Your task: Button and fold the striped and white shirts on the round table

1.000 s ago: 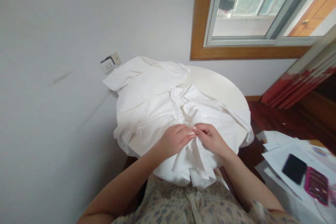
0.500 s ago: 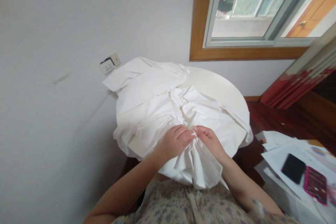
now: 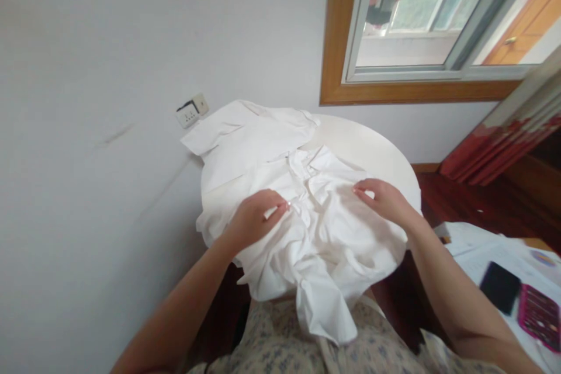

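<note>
A crumpled white shirt (image 3: 324,234) lies over the near part of a round white table (image 3: 372,139), its lower end hanging over the edge towards my body. A button shows close to that hanging end. My left hand (image 3: 256,216) has its thumb and fingertips pinched together at the cloth, left of the shirt's middle folds. On the other side, my right hand (image 3: 385,201) pinches thumb against forefinger at the shirt's right part, with a small gap inside the curve of the fingers. The cloth between those fingertips is too small to make out clearly.
Another white garment (image 3: 245,134) is spread at the table's far left, against the wall with its socket (image 3: 188,115). On the right, papers (image 3: 464,245), a black phone (image 3: 500,287) and a pink-edged device (image 3: 540,317) lie on another surface. A window (image 3: 407,58) is behind.
My hands were together over the gathered cloth. They have moved apart, left and right, and the bunched shirt has loosened and spread between them. The view has shifted slightly.
</note>
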`<move>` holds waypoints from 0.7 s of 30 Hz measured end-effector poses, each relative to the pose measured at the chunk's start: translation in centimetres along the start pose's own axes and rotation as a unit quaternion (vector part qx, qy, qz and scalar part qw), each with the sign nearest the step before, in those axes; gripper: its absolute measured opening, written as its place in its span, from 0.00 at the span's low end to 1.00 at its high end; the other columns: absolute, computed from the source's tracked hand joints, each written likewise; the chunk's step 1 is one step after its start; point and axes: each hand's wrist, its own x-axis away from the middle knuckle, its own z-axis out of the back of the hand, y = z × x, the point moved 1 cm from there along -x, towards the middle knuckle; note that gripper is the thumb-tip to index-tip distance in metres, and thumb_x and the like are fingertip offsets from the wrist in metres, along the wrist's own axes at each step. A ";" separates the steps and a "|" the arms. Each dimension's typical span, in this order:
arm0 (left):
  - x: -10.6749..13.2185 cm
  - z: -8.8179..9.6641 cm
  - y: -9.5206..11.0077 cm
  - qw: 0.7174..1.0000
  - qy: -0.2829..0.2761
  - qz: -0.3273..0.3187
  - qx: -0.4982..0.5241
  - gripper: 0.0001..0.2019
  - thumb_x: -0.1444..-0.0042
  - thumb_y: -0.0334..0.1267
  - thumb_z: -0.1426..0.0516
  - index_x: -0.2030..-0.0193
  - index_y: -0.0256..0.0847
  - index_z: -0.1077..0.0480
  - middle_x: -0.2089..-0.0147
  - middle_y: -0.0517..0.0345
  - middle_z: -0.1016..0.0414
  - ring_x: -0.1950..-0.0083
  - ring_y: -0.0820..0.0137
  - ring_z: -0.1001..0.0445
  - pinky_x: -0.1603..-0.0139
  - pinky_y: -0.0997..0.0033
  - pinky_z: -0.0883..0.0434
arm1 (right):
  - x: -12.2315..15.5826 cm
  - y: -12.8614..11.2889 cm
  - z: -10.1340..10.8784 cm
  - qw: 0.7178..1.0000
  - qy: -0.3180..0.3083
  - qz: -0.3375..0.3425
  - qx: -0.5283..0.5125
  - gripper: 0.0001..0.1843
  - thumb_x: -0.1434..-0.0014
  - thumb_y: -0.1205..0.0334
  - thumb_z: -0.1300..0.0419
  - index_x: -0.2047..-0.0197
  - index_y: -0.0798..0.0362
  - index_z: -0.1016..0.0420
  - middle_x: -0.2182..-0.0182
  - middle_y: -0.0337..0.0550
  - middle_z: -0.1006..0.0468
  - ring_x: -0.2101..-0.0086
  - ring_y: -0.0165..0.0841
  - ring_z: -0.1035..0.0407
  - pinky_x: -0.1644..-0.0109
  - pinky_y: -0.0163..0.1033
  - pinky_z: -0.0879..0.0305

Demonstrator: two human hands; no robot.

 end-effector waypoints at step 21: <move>-12.9 -2.1 -8.9 0.957 -0.098 0.236 -0.136 0.21 0.37 0.48 0.54 0.55 0.39 0.26 0.49 0.50 0.25 0.46 0.62 0.28 0.46 0.66 0.32 | -12.7 0.7 -0.2 0.971 -0.056 -0.165 -0.165 0.14 0.38 0.55 0.46 0.60 0.54 0.24 0.67 0.45 0.20 0.68 0.33 0.26 0.64 0.35 0.32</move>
